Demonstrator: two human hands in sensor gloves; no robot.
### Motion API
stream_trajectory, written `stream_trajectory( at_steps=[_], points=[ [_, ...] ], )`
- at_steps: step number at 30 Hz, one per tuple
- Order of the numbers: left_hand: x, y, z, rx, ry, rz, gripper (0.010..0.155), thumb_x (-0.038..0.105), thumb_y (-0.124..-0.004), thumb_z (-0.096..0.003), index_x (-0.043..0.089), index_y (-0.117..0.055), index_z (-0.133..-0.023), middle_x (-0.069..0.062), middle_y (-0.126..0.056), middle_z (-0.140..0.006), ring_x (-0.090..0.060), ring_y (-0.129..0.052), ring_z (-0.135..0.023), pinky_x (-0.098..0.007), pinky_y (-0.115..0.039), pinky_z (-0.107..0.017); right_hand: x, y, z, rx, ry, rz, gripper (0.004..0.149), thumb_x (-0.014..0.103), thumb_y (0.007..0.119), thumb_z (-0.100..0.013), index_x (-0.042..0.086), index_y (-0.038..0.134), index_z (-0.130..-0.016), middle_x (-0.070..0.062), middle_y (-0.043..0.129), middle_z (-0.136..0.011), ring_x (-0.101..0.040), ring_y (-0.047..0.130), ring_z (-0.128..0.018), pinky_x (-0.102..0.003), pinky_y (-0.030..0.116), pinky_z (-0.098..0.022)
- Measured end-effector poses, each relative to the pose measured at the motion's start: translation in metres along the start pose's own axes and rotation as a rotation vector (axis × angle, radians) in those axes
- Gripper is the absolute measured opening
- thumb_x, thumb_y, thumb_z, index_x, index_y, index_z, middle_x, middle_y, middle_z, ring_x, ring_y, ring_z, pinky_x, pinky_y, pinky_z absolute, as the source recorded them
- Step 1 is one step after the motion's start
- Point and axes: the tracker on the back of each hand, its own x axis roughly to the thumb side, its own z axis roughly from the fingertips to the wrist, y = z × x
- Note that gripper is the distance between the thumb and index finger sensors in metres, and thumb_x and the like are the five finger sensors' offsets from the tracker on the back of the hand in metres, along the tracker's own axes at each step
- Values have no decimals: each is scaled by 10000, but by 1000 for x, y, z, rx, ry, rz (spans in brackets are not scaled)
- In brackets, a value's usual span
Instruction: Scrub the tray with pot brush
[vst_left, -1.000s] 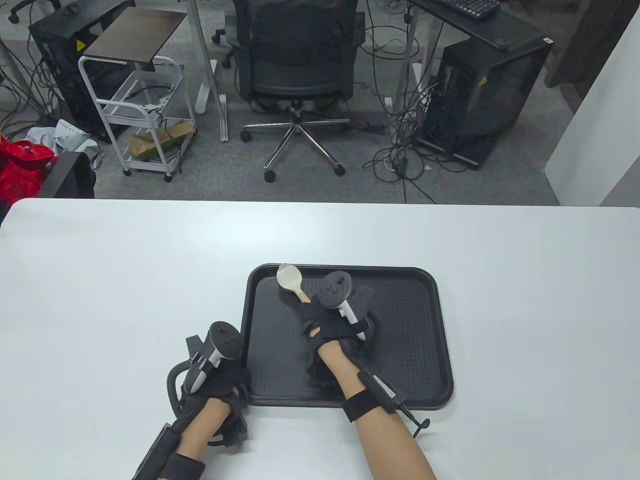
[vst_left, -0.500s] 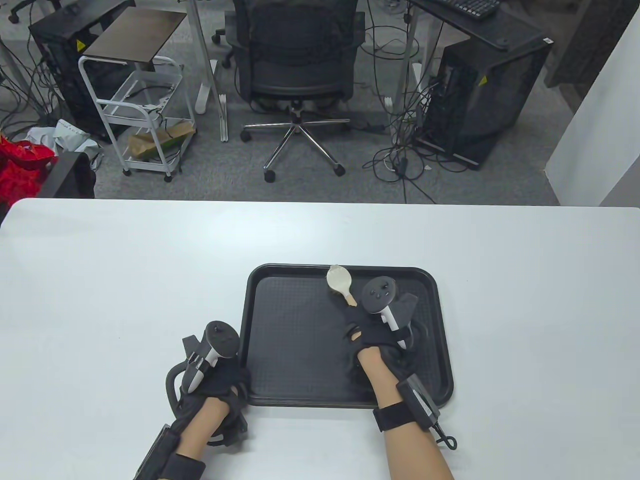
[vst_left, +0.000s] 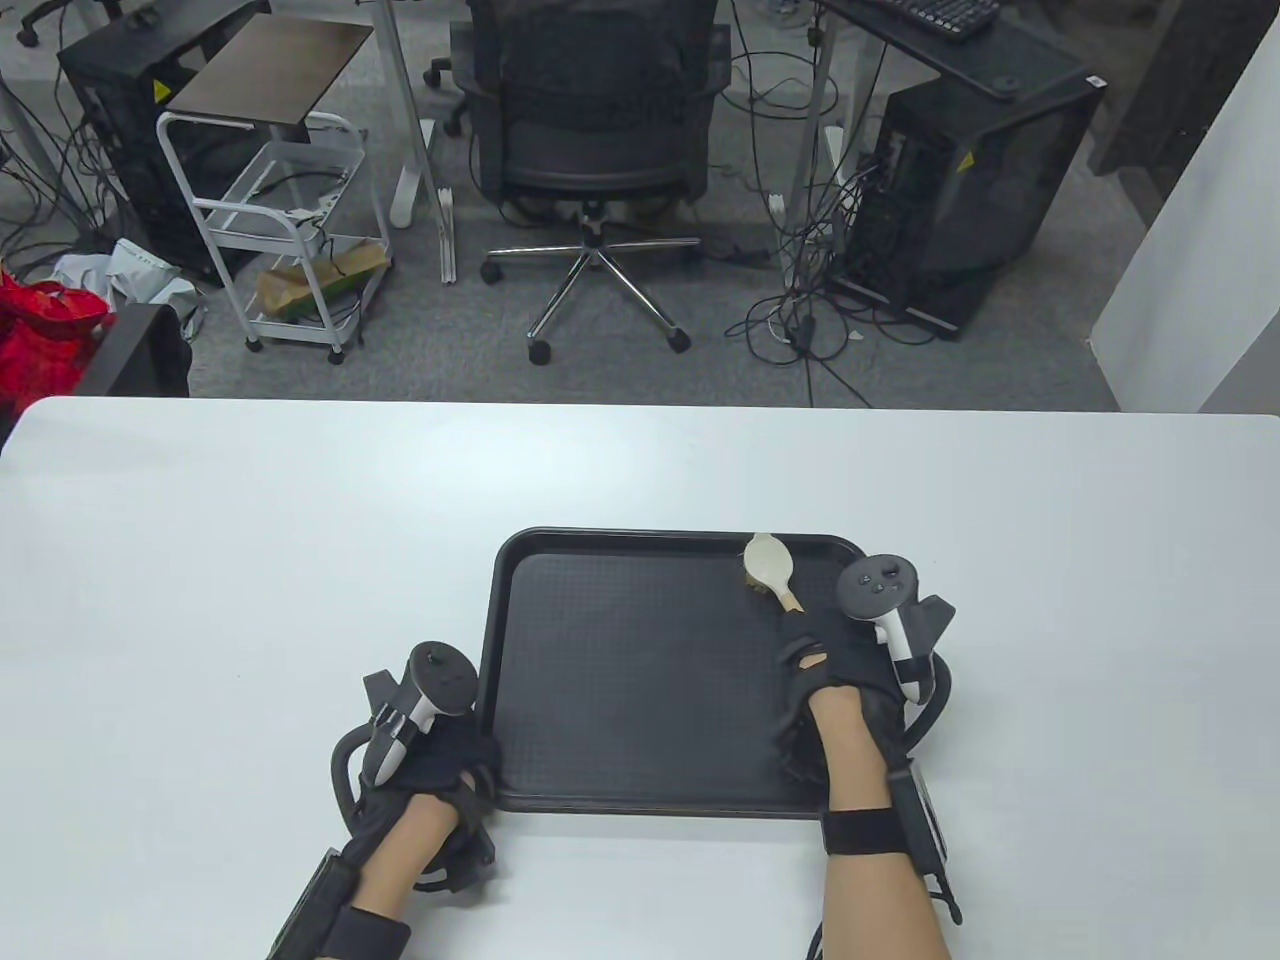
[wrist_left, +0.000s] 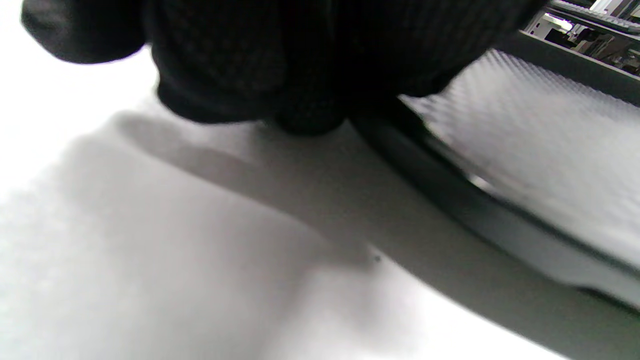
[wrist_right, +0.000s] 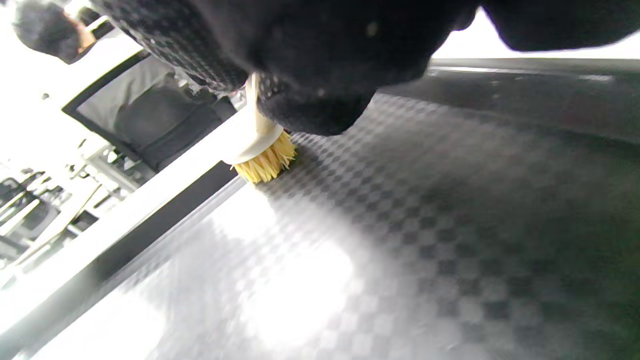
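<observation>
A black textured tray (vst_left: 640, 680) lies on the white table. My right hand (vst_left: 840, 690) grips the wooden handle of a pot brush (vst_left: 768, 565) with a cream head; its yellow bristles (wrist_right: 265, 162) press on the tray floor at the far right corner, next to the rim. My left hand (vst_left: 430, 760) rests on the table at the tray's near left corner, its gloved fingers (wrist_left: 280, 90) against the tray rim (wrist_left: 450, 190). How its fingers curl is hidden.
The white table (vst_left: 250, 560) stretches wide on both sides of the tray. Beyond its far edge stand an office chair (vst_left: 595, 130), a white cart (vst_left: 280, 210) and computer towers on the floor.
My right hand has swept the brush along the tray's far edge from left to right, ending near the far right corner. My left hand has stayed at the near left corner.
</observation>
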Motion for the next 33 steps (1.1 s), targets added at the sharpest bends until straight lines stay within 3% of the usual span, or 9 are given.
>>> stream_trajectory(
  at_steps=[10, 13, 17, 21, 26, 33],
  points=[
    [0, 0, 0, -1, 5, -5, 599, 449, -865, -399, 80, -720, -848, -20, -940, -639, -173, -1020, -360, -466, -855, -392, -41, -31, -12, 47, 75, -131, 560, 342, 814, -491, 42, 687, -945, -117, 942, -615, -147, 971, -136, -410, 843, -144],
    [0, 0, 0, 0, 6, -7, 599, 449, -863, -399, 79, -720, -847, -21, -942, -636, -173, -1021, -356, -465, -856, -390, -38, -31, -11, 46, 54, -128, 561, 342, 811, -492, 37, 685, -944, -119, 941, -606, -143, 970, -131, -405, 845, -142],
    [1, 0, 0, 1, 3, -7, 598, 449, -863, -400, 79, -720, -847, -20, -942, -635, -174, -1020, -356, -467, -855, -391, -9, -24, 1, 30, -37, -97, 557, 345, 808, -492, 36, 692, -941, -117, 946, -591, -138, 966, -115, -399, 845, -132],
    [1, 0, 0, 4, 2, -7, 598, 451, -862, -400, 78, -722, -846, -20, -943, -633, -175, -1020, -356, -467, -855, -390, 27, -8, 20, 66, -167, -66, 555, 352, 802, -495, 36, 693, -939, -113, 950, -581, -134, 965, -103, -393, 846, -123],
    [1, -1, 0, 8, 1, -5, 598, 450, -860, -401, 77, -722, -847, -21, -943, -633, -176, -1020, -355, -469, -854, -391, 68, 39, 43, 189, -319, -50, 554, 360, 796, -496, 36, 697, -934, -107, 954, -572, -126, 964, -94, -384, 848, -112],
    [1, -1, 0, 6, -1, -6, 596, 448, -861, -401, 77, -722, -846, -22, -943, -632, -177, -1020, -356, -469, -854, -390, 95, 95, 65, 239, -437, -80, 549, 363, 796, -490, 41, 709, -926, -111, 959, -551, -125, 958, -64, -370, 847, -85]
  ],
)
